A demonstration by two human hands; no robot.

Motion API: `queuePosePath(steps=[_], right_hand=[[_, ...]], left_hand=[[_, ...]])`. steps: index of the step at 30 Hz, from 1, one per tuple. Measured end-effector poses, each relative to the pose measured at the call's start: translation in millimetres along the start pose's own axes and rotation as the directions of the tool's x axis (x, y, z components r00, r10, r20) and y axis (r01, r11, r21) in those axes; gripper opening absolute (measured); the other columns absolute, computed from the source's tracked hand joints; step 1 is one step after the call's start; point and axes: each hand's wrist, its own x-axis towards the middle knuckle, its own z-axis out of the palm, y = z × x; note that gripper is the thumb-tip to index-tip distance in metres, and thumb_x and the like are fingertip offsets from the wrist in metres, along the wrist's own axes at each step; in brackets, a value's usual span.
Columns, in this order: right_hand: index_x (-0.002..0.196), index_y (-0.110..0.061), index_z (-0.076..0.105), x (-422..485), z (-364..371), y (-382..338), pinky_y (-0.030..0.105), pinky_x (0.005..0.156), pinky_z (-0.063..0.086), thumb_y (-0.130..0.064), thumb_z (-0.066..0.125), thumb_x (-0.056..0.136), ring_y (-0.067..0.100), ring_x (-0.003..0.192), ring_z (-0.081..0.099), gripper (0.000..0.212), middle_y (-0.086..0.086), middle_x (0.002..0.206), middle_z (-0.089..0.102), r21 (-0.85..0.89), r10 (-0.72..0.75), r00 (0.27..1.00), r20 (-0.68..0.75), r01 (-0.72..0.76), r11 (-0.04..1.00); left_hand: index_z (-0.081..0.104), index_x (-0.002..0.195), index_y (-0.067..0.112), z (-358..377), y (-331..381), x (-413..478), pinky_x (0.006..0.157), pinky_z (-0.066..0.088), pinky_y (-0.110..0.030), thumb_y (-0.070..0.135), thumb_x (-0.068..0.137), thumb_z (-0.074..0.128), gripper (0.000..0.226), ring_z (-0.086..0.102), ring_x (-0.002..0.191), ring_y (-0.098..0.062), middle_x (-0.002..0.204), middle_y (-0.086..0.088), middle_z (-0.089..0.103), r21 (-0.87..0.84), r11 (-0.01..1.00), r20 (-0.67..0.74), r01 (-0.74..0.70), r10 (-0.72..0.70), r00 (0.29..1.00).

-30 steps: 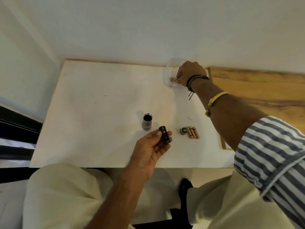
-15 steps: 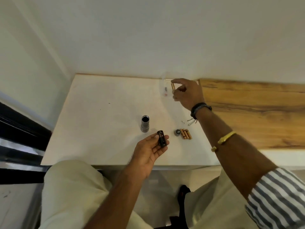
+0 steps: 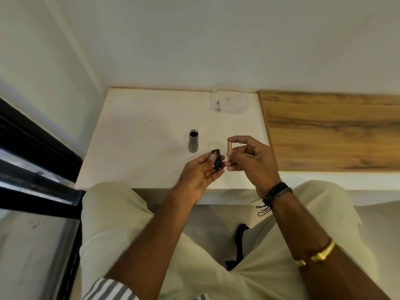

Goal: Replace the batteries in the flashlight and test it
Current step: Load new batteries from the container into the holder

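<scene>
My left hand [image 3: 200,174] holds a small black battery holder [image 3: 217,159] between thumb and fingers, upright above the table's front edge. Just to its right, my right hand [image 3: 249,161] pinches a copper-coloured battery [image 3: 229,149], held upright and close to the holder without touching it. The grey flashlight body [image 3: 193,140] stands on the white table [image 3: 140,137] with its open end up, a little behind and left of my hands. The old batteries and the tail cap lying on the table are hidden behind my right hand.
A clear plastic container [image 3: 229,101] sits at the back of the table by the wall. A wooden surface [image 3: 333,131] adjoins the table on the right. A dark frame [image 3: 32,148] runs along the left. My knees sit below the front edge.
My right hand has come back from the clear container with a battery and now holds it beside the holder. My left hand has stayed in place with the holder.
</scene>
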Motion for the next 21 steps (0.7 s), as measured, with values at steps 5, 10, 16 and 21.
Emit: queuePosePath(steps=[5, 10, 16, 21], right_hand=[[0.111, -0.022, 0.066, -13.3, -1.6, 5.6, 0.044, 0.075, 0.064, -0.004, 0.068, 0.093, 0.034, 0.080, 0.076, 0.025, 0.017, 0.086, 0.072, -0.050, 0.010, 0.998, 0.062, -0.007, 0.999], [0.117, -0.017, 0.072, -13.8, -3.4, 5.8, 0.041, 0.079, 0.063, -0.004, 0.068, 0.093, 0.027, 0.081, 0.076, 0.028, 0.010, 0.081, 0.073, 0.034, 0.011, 0.991, 0.131, -0.016, 0.999], [0.120, -0.010, 0.071, -12.4, -2.4, 7.7, 0.043, 0.084, 0.063, -0.004, 0.079, 0.084, 0.025, 0.084, 0.076, 0.037, 0.009, 0.088, 0.078, 0.057, 0.041, 0.988, 0.147, -0.050, 0.997], [0.116, -0.003, 0.074, -11.7, 0.3, 9.1, 0.042, 0.080, 0.064, -0.014, 0.067, 0.096, 0.031, 0.084, 0.077, 0.024, 0.018, 0.095, 0.078, 0.100, 0.038, 0.987, 0.154, -0.054, 0.994]], left_hand=[[0.077, 0.101, 0.012, -1.7, -0.1, -6.5, 0.082, 0.059, -0.036, 0.011, 0.095, 0.063, 0.015, 0.071, 0.102, -0.031, 0.112, -0.017, 0.073, 0.012, 1.000, 0.018, -0.027, 0.027, 0.999], [0.072, 0.109, 0.009, -4.2, -2.3, -11.4, 0.080, 0.059, -0.035, 0.012, 0.094, 0.064, 0.017, 0.072, 0.099, -0.029, 0.111, -0.016, 0.073, 0.013, 0.999, -0.002, -0.036, 0.036, 0.999], [0.074, 0.107, 0.011, -8.5, -2.7, -15.9, 0.079, 0.059, -0.033, 0.013, 0.095, 0.064, 0.016, 0.073, 0.099, -0.027, 0.109, -0.015, 0.074, 0.020, 0.999, -0.018, -0.046, 0.046, 0.999], [0.072, 0.111, 0.008, -10.2, -3.2, -16.5, 0.079, 0.059, -0.032, 0.015, 0.094, 0.065, 0.020, 0.073, 0.098, -0.026, 0.109, -0.015, 0.074, 0.013, 0.998, -0.008, -0.055, 0.055, 0.998]])
